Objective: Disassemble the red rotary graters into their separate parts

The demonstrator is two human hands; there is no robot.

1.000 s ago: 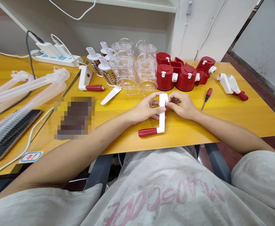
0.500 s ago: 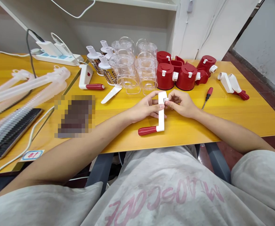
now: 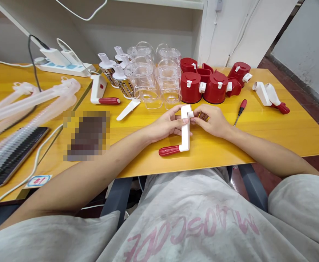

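Note:
A white crank arm (image 3: 186, 134) with a red grip (image 3: 169, 150) stands on its lower end near the front edge of the yellow table (image 3: 284, 131). My left hand (image 3: 166, 125) is wrapped round the arm's upper half. My right hand (image 3: 212, 120) pinches a small white piece (image 3: 191, 114) against the top of the arm. Both hands are closed.
Behind my hands stand clear plastic housings (image 3: 154, 82), drum blades with white tops (image 3: 115, 72) and red bases (image 3: 208, 83). A red-handled screwdriver (image 3: 239, 111) lies to the right, more crank handles (image 3: 270, 96) at far right, another crank (image 3: 100, 94) and a white blade (image 3: 128, 110) to the left. Power strip (image 3: 63, 63) and white tubes (image 3: 31, 100) at left.
The crank and both hands have shifted slightly left and away from me. The right hand's small white piece now shows beside the arm's top.

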